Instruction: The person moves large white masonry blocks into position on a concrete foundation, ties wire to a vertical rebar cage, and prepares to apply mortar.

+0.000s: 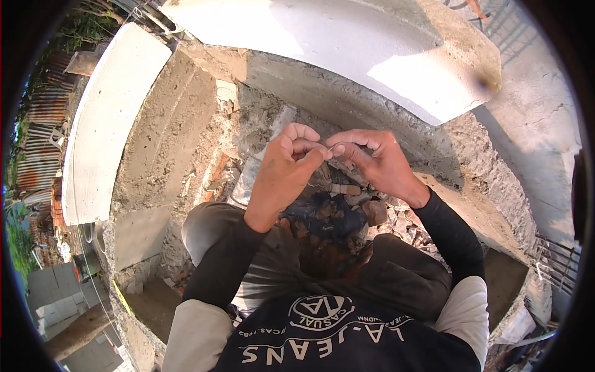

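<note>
My left hand (285,170) and my right hand (383,164) meet in front of me, above my knees. Each is closed in a pinch, with thumb and forefinger pressed together. The fingertips nearly touch, and something small and pale may sit between them, too small to name. Below the hands lies a dark, crumpled blue-black thing (325,214) between my legs, partly in shadow. A short, light, stick-like piece (344,189) rests just beyond it, under my right hand.
I crouch in a pit among rough concrete walls (162,133). White slabs cap the left wall (114,118) and the far wall (260,28). Broken rubble (406,226) covers the ground near my right knee. Steel bars (561,263) jut out at the right; rusty corrugated sheets (46,136) stand far left.
</note>
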